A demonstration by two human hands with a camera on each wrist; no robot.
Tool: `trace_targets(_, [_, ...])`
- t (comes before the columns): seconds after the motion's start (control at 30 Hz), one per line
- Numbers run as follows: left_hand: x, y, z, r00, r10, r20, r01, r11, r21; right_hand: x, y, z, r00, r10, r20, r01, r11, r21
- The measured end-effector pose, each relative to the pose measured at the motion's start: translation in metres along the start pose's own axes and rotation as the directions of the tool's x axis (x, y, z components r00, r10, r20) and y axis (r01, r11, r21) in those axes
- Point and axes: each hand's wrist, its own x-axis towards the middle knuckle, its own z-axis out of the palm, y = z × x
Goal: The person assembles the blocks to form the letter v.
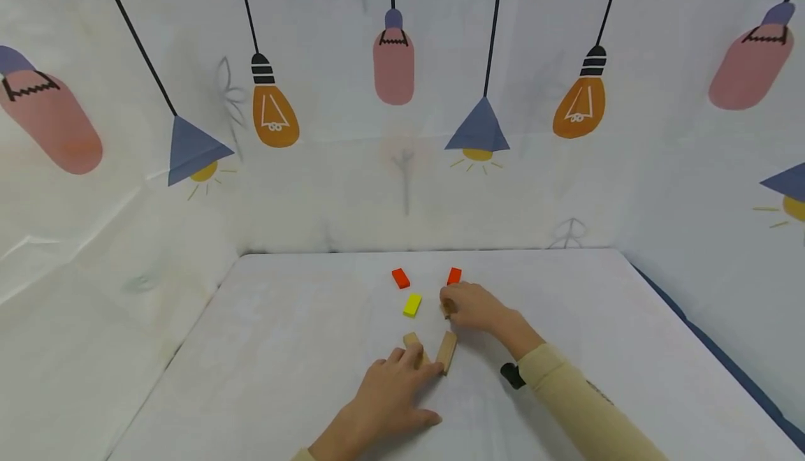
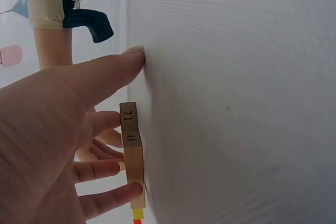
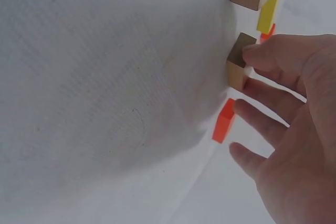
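Note:
My right hand [image 1: 474, 307] pinches a plain wooden block [image 3: 237, 66] between thumb and fingertip, low over the white table. A red block [image 3: 224, 121] stands just beyond its fingers. My left hand [image 1: 390, 394] has its fingers spread, with the thumb out to the side. Its fingertips touch two wooden blocks, one on the left [image 1: 411, 339] partly covered by fingers, the other on the right [image 1: 447, 350] lying at a slant. In the left wrist view their ends bear printed numbers, 71 [image 2: 127, 115] and 48 [image 2: 132, 139].
Farther back on the white table [image 1: 302, 321] lie a yellow block [image 1: 411, 305] and another red block [image 1: 400, 279]. A white wall sheet [image 1: 327, 188] printed with hanging lamps rises behind the table's back edge. A dark wrist mount [image 1: 512, 375] juts from the right sleeve.

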Motion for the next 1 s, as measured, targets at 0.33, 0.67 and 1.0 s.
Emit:
trace_targets(0.33, [-0.003, 0.0, -0.001, 1.0, -0.008, 0.015, 0.009, 1.0, -0.021, -0.004, -0.006, 0.001, 1.0, -0.025, -0.017, 0.023, 0.998, -0.066])
trace_targets(0.67, [-0.002, 0.002, 0.002, 1.0, -0.005, 0.017, 0.006, 0.999, -0.032, -0.011, -0.003, 0.005, 0.998, -0.002, -0.066, -0.006, 0.993, -0.119])
trace_targets(1.0, [-0.001, 0.002, 0.001, 1.0, 0.003, 0.017, -0.003, 1.0, -0.016, -0.017, -0.007, -0.003, 0.996, -0.011, -0.086, 0.005, 0.997, -0.072])
